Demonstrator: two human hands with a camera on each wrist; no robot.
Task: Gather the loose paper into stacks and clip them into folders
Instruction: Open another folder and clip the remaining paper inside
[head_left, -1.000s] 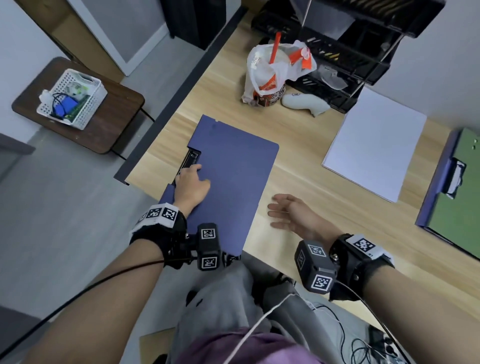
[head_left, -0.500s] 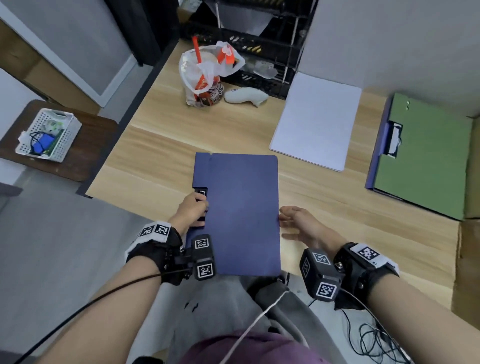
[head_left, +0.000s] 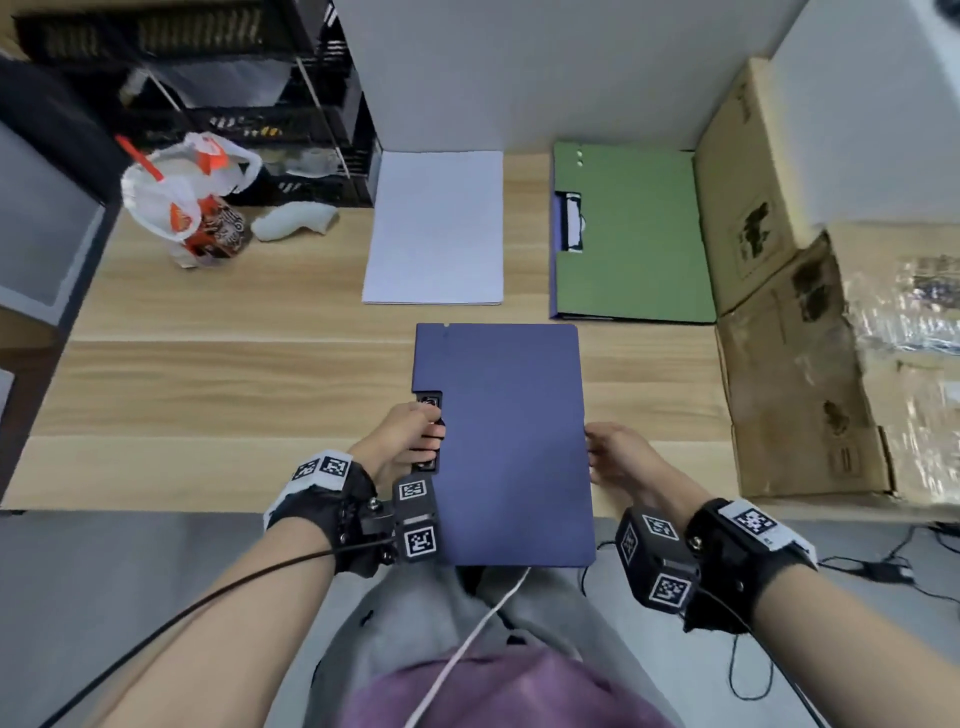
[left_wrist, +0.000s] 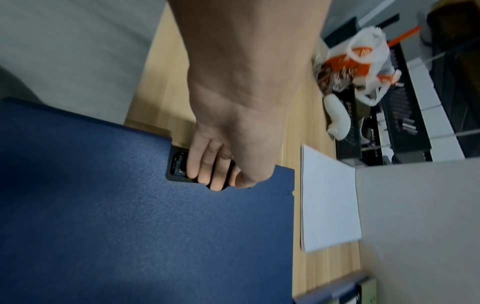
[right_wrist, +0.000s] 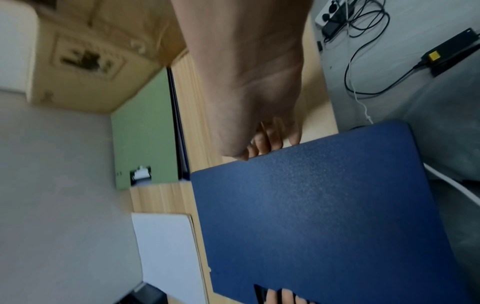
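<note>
matt, grainy blue folder (head_left: 511, 441) on a smooth wood-grain desk (head_left: 234, 374), beside white paper (head_left: 436, 228).

The closed blue folder (head_left: 506, 441) hides whatever lies inside it, and its near end overhangs the surface (head_left: 234, 374) edge, partly behind the left wrist camera; the left hand (head_left: 402, 441) covers most of the black clip (head_left: 430, 402) in the cover's cutout, so whether the fingers press or grip it cannot be told. The right hand (head_left: 615, 454) meets the folder's right edge, but its fingertips are hidden in the head view, and the right wrist view does not settle whether they curl under the cover; the green folder (head_left: 639, 234) shows only a blurred clip, the cup inside the white plastic bag (head_left: 182, 192) is half hidden, and the cardboard boxes (head_left: 779, 312) at right are smeared, their printing unreadable.
</note>
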